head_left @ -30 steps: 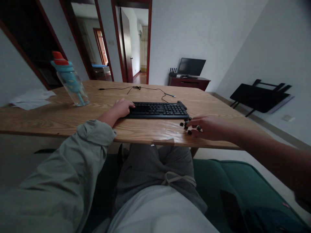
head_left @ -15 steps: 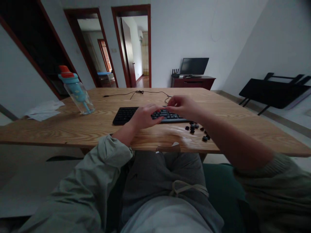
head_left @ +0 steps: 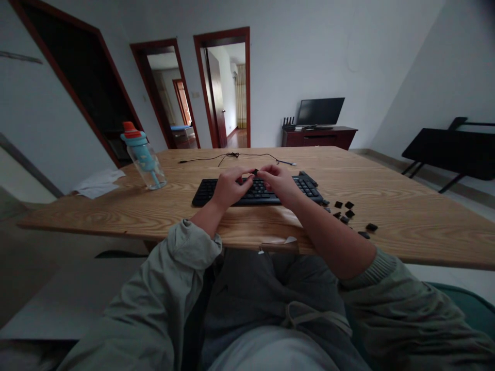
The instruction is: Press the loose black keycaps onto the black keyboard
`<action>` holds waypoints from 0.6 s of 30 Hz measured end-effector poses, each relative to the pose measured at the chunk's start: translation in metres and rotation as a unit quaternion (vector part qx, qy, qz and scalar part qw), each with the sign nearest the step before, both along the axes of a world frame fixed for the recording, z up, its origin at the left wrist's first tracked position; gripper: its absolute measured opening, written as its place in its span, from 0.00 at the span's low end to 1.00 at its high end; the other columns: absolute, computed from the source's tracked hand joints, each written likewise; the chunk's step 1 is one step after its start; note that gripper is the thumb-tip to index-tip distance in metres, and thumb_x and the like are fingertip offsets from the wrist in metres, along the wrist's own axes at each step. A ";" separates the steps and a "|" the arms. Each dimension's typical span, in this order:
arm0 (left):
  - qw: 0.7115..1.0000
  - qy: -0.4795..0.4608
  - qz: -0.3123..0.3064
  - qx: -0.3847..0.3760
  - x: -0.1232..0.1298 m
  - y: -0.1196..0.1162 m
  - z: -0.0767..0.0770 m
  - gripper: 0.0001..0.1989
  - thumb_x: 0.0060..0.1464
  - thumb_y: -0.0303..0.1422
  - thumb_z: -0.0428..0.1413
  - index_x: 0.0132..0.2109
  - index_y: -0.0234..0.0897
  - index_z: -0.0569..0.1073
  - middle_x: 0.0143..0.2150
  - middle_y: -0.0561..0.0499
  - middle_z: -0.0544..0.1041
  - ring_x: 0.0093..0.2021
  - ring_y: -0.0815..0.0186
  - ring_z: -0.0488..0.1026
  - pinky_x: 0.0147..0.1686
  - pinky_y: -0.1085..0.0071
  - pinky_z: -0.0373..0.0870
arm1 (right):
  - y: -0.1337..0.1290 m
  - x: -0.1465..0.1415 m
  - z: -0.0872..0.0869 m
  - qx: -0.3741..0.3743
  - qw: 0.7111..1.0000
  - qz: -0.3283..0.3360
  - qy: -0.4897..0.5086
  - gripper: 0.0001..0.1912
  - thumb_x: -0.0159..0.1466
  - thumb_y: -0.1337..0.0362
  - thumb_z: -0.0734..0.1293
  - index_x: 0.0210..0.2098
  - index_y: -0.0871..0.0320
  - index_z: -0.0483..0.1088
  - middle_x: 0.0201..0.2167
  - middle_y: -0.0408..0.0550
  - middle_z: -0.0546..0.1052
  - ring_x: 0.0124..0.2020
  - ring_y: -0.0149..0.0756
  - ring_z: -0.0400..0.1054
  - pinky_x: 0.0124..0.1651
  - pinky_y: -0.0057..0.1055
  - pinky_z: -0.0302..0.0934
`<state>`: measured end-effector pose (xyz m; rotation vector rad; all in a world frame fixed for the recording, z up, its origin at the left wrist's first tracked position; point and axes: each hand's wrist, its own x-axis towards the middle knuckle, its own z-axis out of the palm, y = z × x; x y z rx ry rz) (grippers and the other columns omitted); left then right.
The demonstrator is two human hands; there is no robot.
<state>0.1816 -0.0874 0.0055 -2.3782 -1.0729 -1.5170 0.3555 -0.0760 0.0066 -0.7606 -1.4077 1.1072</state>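
A black keyboard point(head_left: 257, 195) lies on the wooden table in front of me, partly covered by my hands. Just above its back edge is a small black keycap point(head_left: 255, 172), held at the fingertips of both hands. My left hand point(head_left: 229, 187) pinches it from the left between thumb and forefinger. From the right, my right hand point(head_left: 280, 183) also has thumb and forefinger closed on it. Several loose keycaps point(head_left: 349, 205) are scattered on the table to the right of the keyboard, some partly hidden by my right forearm.
A thin black cable point(head_left: 232, 154) runs behind the keyboard. A dark bar-shaped piece point(head_left: 308, 179) lies by the keyboard's back right corner. To the left stand a clear bottle with a blue and red lid point(head_left: 145, 162) and crumpled white paper point(head_left: 98, 181). The table's front edge point(head_left: 147, 234) is close to me.
My right hand has come in to meet my left, and the left fingers have closed. A keycap now shows between them. The whole view has shifted slightly, so the scene sits lower and further right.
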 end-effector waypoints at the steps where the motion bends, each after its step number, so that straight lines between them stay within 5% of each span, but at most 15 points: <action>1: 1.000 0.009 0.002 -0.005 0.000 0.000 0.000 0.11 0.57 0.32 0.59 0.47 0.36 0.79 0.42 0.48 0.81 0.34 0.68 0.74 0.35 0.71 0.70 | 0.001 0.000 -0.001 0.002 1.000 0.002 0.003 0.19 0.49 0.54 0.74 0.32 0.58 0.67 0.22 0.37 0.67 0.21 0.24 0.55 0.22 0.24 0.48; 10: 0.995 0.044 0.024 -0.081 -0.018 0.010 0.003 0.14 0.55 0.37 0.59 0.47 0.37 0.80 0.41 0.47 0.81 0.35 0.66 0.75 0.37 0.69 0.71 | 0.001 -0.001 -0.005 0.009 0.997 0.010 -0.080 0.19 0.54 0.54 0.70 0.40 0.59 0.71 0.32 0.44 0.74 0.24 0.26 0.59 0.25 0.25 0.55; 18: 0.965 0.059 0.095 -0.236 -0.116 0.037 0.000 0.19 0.51 0.38 0.58 0.47 0.33 0.81 0.45 0.43 0.81 0.40 0.61 0.77 0.43 0.67 0.72 | 0.010 0.005 -0.014 0.145 0.969 -0.068 -0.186 0.27 0.56 0.61 0.67 0.55 0.59 0.67 0.35 0.46 0.74 0.31 0.32 0.65 0.34 0.30 0.60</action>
